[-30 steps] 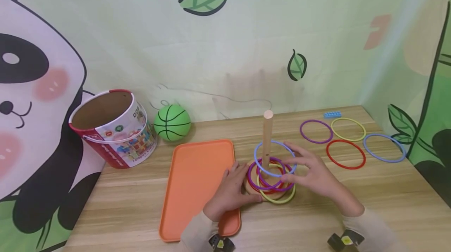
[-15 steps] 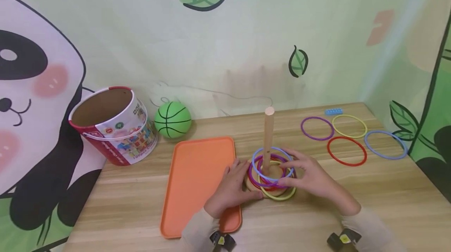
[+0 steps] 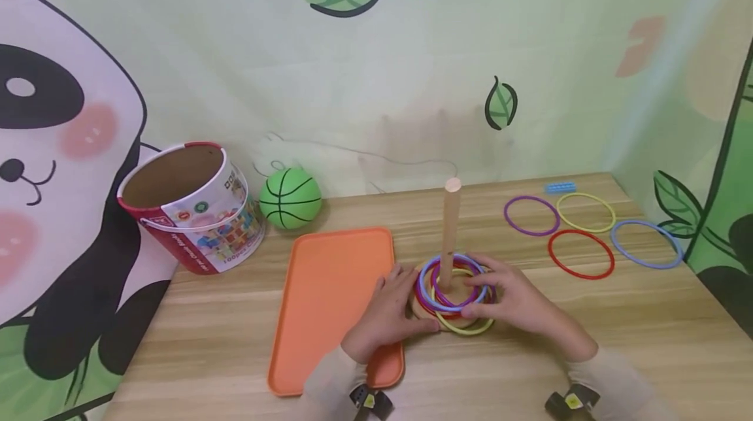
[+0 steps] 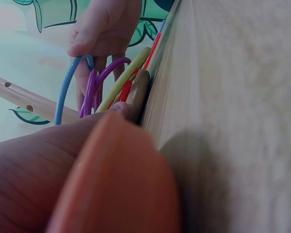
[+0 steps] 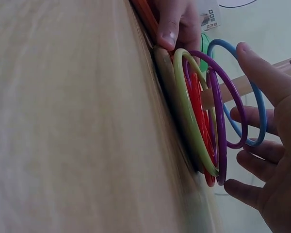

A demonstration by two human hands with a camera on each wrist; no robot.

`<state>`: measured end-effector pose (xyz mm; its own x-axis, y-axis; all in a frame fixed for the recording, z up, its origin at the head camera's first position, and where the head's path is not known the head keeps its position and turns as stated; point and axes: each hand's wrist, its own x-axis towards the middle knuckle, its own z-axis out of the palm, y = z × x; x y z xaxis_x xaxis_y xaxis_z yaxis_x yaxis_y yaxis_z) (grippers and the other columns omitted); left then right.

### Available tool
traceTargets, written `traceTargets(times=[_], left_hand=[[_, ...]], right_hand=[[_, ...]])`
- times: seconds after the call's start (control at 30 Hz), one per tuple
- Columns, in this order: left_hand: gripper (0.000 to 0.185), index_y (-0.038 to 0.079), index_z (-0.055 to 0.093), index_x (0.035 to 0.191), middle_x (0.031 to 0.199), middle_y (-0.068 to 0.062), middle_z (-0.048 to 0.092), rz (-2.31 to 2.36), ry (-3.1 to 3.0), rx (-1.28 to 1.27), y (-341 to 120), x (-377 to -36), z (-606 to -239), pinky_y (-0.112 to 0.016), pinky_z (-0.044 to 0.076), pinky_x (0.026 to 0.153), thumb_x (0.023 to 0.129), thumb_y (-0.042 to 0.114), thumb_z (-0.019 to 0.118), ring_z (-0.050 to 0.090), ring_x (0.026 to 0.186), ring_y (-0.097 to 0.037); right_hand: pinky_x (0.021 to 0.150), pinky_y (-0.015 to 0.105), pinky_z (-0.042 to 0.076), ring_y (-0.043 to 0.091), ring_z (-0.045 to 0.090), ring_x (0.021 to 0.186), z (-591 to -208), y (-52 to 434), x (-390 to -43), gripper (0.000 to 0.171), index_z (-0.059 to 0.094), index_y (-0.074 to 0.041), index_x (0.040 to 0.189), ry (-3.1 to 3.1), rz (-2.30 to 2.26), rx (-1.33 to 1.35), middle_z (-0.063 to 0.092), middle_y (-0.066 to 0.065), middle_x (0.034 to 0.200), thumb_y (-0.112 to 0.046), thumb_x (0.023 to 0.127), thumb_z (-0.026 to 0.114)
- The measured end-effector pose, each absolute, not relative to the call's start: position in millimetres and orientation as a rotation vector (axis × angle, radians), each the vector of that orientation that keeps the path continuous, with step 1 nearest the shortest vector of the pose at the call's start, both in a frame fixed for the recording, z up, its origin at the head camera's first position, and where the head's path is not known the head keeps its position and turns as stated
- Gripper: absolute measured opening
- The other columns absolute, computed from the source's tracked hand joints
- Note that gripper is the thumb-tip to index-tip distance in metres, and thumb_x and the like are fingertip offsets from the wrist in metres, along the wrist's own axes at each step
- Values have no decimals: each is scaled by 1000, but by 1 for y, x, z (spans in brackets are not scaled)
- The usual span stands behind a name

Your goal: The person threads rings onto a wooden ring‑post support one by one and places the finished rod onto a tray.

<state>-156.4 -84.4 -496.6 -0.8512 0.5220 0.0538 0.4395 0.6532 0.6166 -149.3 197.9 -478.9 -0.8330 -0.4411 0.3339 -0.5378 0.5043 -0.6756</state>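
**Rings stacked on the peg, both hands at the base**

Head view, lower centre: the left hand (image 3: 385,313) rests with straight fingers against the round wooden base (image 3: 425,311) of the upright wooden peg (image 3: 450,231). The right hand (image 3: 514,300) is loose and spread, fingertips by the thin blue plastic ring (image 3: 428,295) lying on top of purple, red and yellow rings around the peg. An orange plastic tray (image 3: 329,303) lies just left.

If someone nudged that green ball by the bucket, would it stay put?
Probably not. The green ball is round and sits on the bare, smooth table with nothing visibly wedging it, so it would likely roll. Only the bucket to its left and the wall behind might stop it. It looks like a small toy, so probably light.
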Motion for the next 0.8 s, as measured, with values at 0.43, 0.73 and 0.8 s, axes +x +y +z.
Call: traceTargets(times=[0.43, 0.73, 0.8], left_hand=[[107, 5, 36, 164, 168, -17, 36, 989, 2732, 802, -86, -157, -493, -67, 9, 125, 83, 54, 86, 13, 161, -40], [107, 6, 37, 163, 168, -16, 37, 971, 2746, 801, -85, -156, -496, -67, 10, 125, 83, 56, 86, 14, 161, -38], [106, 6, 37, 164, 168, -17, 37, 975, 2742, 803, -86, -156, -497, -67, 10, 125, 83, 56, 86, 13, 161, -38]], right_hand=[[110, 67, 41, 51, 53, 136, -483, 196, -152, 48, 80, -3, 114, -2623, 1242, 858, 56, 24, 151, -28, 77, 96], [112, 71, 36, 53, 49, 138, -490, 191, -152, 57, 75, -6, 125, -2625, 1314, 867, 52, 24, 154, -30, 78, 95], [113, 71, 35, 52, 48, 140, -491, 190, -152, 59, 74, -7, 128, -2623, 1329, 864, 51, 24, 156, -30, 78, 95]])
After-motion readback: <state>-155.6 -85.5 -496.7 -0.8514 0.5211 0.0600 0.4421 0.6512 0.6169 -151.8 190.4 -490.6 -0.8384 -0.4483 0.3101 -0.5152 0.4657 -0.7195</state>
